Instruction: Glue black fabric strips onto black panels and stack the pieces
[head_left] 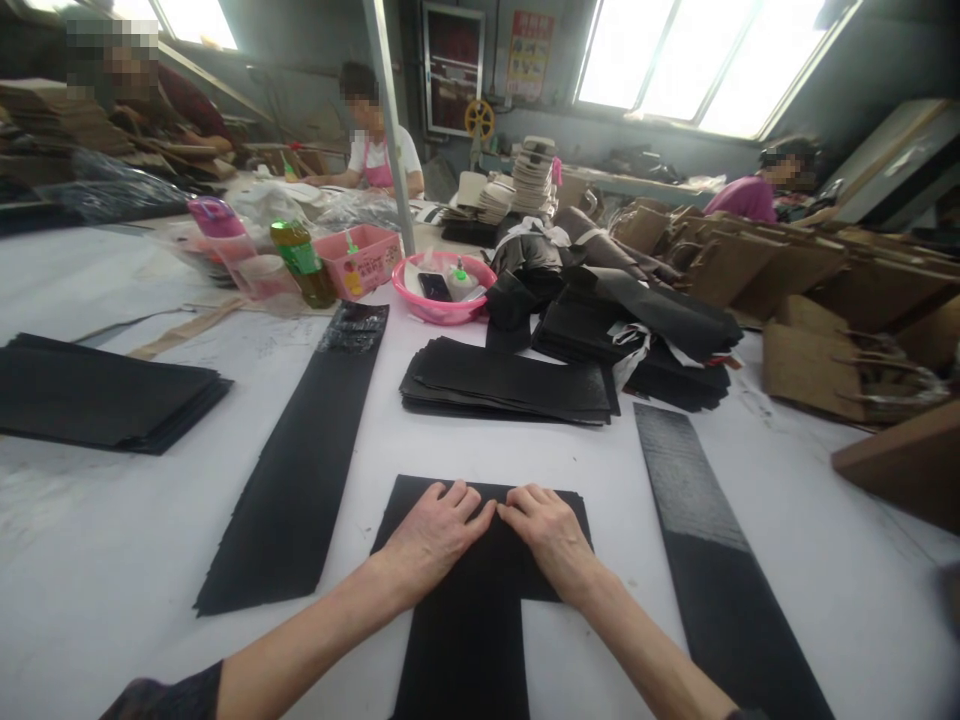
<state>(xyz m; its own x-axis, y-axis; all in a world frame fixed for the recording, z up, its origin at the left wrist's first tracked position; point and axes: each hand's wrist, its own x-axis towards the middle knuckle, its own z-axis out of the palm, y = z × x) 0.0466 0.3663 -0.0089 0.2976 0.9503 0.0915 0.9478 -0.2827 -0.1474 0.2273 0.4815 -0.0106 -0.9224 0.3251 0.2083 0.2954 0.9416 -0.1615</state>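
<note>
A black T-shaped paper sheet (465, 620) lies on the white table (112, 560) right in front of me. My left hand (435, 530) rests flat on its upper part, fingers stretched toward the far edge. My right hand (547, 530) lies beside it, also flat, index fingertips almost touching at the middle. Both hands press down on the sheet's folded top; neither grips anything.
Long black strips lie left (300, 470) and right (712, 540) of the sheet. Black sheet stacks sit at far left (105, 395) and centre (510, 385). A pink basin (442, 305), pink box (360, 260), bottle (304, 262) and brown paper bags (817, 300) stand beyond. Other people work at the back.
</note>
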